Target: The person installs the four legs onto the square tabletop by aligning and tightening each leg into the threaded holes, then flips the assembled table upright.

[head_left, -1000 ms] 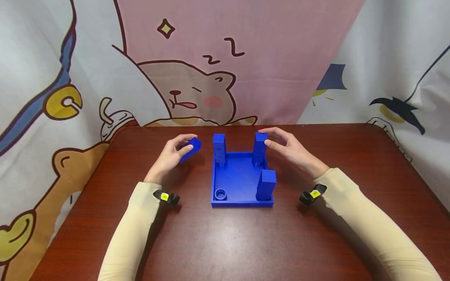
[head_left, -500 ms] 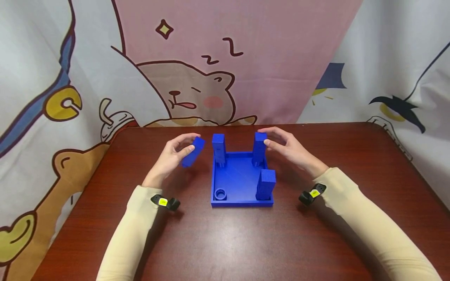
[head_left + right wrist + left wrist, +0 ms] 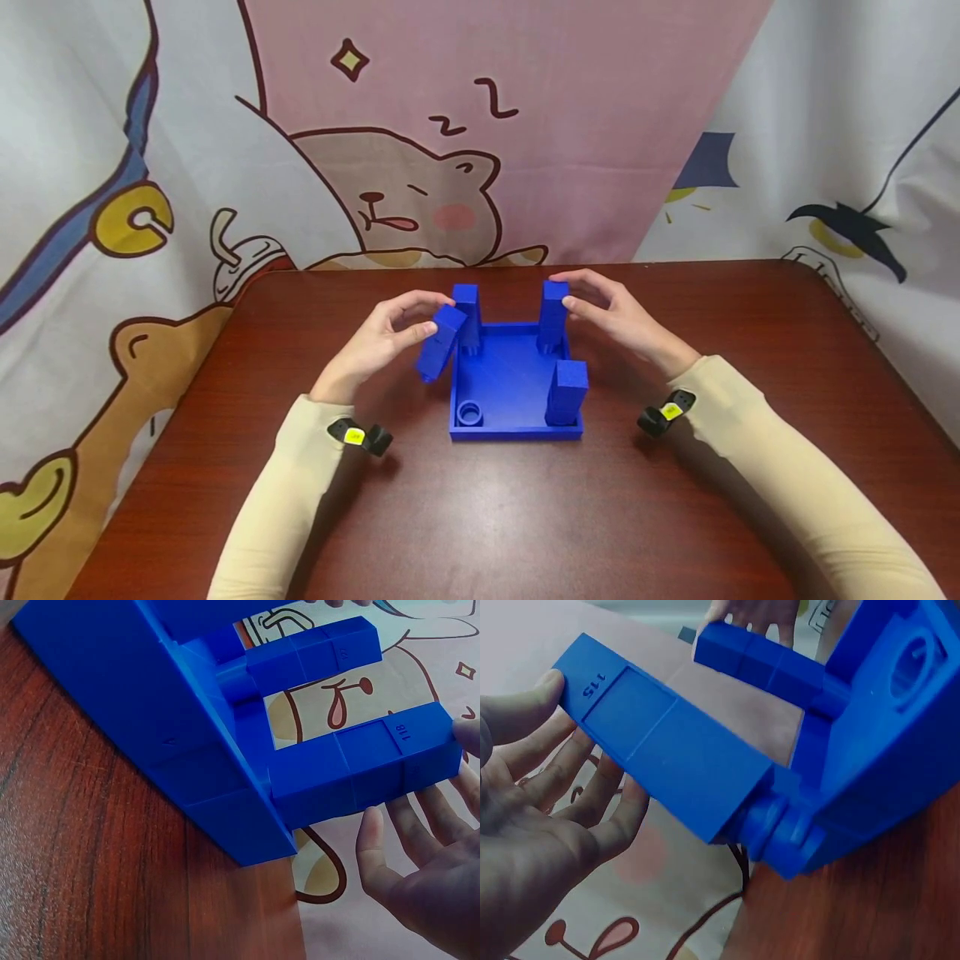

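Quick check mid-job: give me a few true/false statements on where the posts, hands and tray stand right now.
1. The left hand holds a tilted post. True.
2. Four posts stand in the tray. False: three stand; the near-left socket is empty.
3. The right hand touches the far-right post. True.
4. The held post is seated in a socket. False: it hangs beside the tray's left wall.
5. The tray is red. False: blue.
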Demonstrator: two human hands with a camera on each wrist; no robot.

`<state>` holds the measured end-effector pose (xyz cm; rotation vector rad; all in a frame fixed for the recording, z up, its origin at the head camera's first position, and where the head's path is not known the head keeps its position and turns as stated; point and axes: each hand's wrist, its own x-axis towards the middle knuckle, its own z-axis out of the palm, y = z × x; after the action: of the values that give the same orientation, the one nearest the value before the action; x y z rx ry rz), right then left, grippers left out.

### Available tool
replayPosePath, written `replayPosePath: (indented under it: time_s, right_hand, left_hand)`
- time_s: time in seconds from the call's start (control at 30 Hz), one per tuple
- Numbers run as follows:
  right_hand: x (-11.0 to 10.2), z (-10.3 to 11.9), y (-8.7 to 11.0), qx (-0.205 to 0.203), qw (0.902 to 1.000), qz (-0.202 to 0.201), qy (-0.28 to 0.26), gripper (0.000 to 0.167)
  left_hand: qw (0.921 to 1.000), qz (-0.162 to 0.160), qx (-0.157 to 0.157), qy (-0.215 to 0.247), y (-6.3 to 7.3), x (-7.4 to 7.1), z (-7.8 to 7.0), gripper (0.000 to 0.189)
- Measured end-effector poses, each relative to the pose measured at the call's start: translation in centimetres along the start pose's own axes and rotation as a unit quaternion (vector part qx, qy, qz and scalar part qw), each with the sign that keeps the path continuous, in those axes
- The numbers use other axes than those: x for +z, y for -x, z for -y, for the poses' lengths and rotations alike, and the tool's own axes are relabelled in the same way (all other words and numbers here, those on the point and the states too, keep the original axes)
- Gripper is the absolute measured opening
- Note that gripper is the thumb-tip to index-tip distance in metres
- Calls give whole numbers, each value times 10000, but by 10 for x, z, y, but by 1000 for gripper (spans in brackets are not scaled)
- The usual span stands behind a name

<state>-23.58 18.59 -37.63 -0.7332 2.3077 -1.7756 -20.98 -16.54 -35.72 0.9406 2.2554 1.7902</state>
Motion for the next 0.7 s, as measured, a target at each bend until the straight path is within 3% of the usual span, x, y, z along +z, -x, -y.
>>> replayPosePath:
  time_s: [0.2, 0.5, 0.7]
  right_hand:
    - [0, 0, 0, 19, 10000, -1, 32, 40]
    - [0, 0, -1, 24, 10000, -19, 39, 40]
    - [-1, 0, -1, -26, 10000, 16, -9, 40]
  left_hand:
    - [9994, 138, 130, 288, -4, 11, -8, 31]
    - [9975, 551, 259, 366, -2, 22, -10, 32]
    - [9953, 824, 132, 483, 5, 27, -7, 32]
